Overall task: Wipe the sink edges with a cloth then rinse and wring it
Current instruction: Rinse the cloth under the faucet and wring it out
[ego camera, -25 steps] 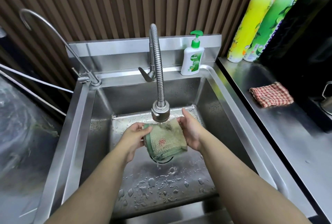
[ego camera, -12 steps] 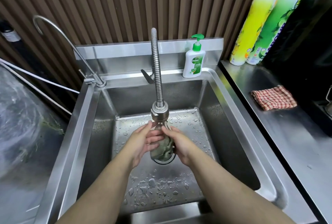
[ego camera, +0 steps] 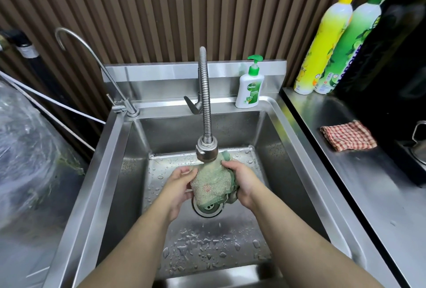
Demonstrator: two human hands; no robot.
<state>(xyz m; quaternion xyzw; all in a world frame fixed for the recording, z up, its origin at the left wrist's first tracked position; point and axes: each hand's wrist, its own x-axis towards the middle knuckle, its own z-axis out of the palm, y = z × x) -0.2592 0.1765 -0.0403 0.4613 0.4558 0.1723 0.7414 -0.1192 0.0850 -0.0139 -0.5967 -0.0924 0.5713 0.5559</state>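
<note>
A wet green cloth (ego camera: 211,182) is spread between both hands just under the head of the flexible tap (ego camera: 206,151), above the drain (ego camera: 208,209) of the steel sink (ego camera: 288,149). My left hand (ego camera: 178,186) grips the cloth's left side. My right hand (ego camera: 241,182) grips its right side and top edge. Drops fall from the cloth toward the drain, and the sink floor is covered with water beads.
A thin gooseneck tap (ego camera: 92,64) stands at the sink's back left corner. A pump soap bottle (ego camera: 250,84) sits on the back rim. On the right counter lie a red checked cloth (ego camera: 348,135) and two tall detergent bottles (ego camera: 327,45). A plastic-wrapped surface (ego camera: 27,149) is at left.
Half a second ago the cloth was bunched tight between my hands under the tap. My hands have moved apart and the cloth is spread open again.
</note>
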